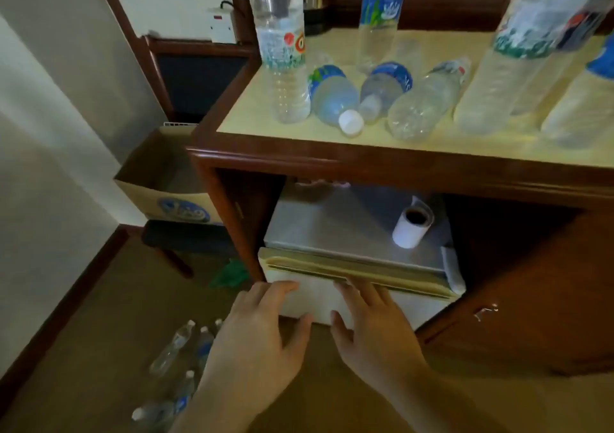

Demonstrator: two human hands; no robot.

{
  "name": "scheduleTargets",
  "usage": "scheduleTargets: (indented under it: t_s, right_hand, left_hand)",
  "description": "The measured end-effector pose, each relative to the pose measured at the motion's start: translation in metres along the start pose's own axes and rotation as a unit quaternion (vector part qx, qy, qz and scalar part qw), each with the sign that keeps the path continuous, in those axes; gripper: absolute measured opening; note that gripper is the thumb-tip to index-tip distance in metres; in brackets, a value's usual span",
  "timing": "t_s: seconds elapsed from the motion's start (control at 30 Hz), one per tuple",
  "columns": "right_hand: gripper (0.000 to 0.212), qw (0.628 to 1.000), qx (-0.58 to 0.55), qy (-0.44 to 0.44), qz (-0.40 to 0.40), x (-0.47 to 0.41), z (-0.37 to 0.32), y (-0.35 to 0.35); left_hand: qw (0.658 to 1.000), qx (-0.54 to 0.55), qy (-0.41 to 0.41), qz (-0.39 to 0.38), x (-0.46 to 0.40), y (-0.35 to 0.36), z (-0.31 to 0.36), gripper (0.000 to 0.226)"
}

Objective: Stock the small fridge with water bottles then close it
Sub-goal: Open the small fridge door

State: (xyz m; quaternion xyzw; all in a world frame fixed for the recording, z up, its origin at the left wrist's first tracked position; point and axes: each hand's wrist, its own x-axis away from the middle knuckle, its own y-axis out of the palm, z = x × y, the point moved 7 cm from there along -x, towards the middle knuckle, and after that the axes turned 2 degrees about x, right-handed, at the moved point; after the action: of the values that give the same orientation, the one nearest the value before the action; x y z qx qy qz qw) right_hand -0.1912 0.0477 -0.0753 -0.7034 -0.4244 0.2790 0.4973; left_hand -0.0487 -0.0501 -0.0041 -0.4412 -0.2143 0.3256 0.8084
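Hands: left hand (265, 326) and right hand (368, 319) open, empty, at fridge door (418, 306), frame centre
Risk: door pulled carelessly could topple paper roll (410, 228); floor bottles (179, 349) underfoot, lower left

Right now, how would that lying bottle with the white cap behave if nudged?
The capped bottle lies on its side on the counter, so it would probably roll. Its cap overhangs near the edge, so it might drop. It looks full, likely weighty.

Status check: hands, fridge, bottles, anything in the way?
Left hand and right hand open, empty, at fridge door. Door looks shut. Bottles on counter and floor. Nothing blocking.
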Motion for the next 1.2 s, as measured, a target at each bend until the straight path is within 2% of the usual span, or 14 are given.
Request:
scheduleTargets:
  t_s: [0.23,0.4,0.5,0.63,0.8,0.97,1.1,1.2]
  right_hand:
    - [0.06,0.999,0.015,0.049,-0.009,-0.07,0.029,0.107]
    - [0.049,0.993,0.085,0.078,0.04,-0.093,0.054,0.141]
    - [0.046,0.987,0.078,0.086,0.113,-0.092,0.061,0.152]
    - [0.049,0.982,0.058,0.091,0.152,-0.088,0.057,0.16]
    - [0.042,0.976,0.03,0.097,0.192,-0.092,0.059,0.159]
    - [0.046,0.977,0.022,0.11,0.18,-0.089,0.055,0.152]
    - [0.031,0.977,0.013,0.108,0.182,-0.067,0.046,0.147]
    - [0.029,0.98,0.001,0.087,0.18,-0.026,0.042,0.146]
  left_hand:
    - [1.0,-0.014,0.019,-0.004,-0.088,0.066,-0.073,0.056]
    - [0.996,-0.064,0.053,-0.044,-0.158,0.111,-0.096,0.055]
    - [0.988,-0.125,0.081,-0.043,-0.186,0.134,-0.101,0.057]
    - [0.98,-0.163,0.088,-0.068,-0.216,0.156,-0.099,0.065]
    - [0.976,-0.155,0.081,-0.127,-0.239,0.175,-0.103,0.068]
    - [0.972,-0.158,0.109,-0.139,-0.247,0.175,-0.102,0.06]
    - [0.958,-0.199,0.135,-0.158,-0.247,0.176,-0.1,0.057]
    - [0.971,-0.168,0.103,-0.137,-0.246,0.173,-0.105,0.063]
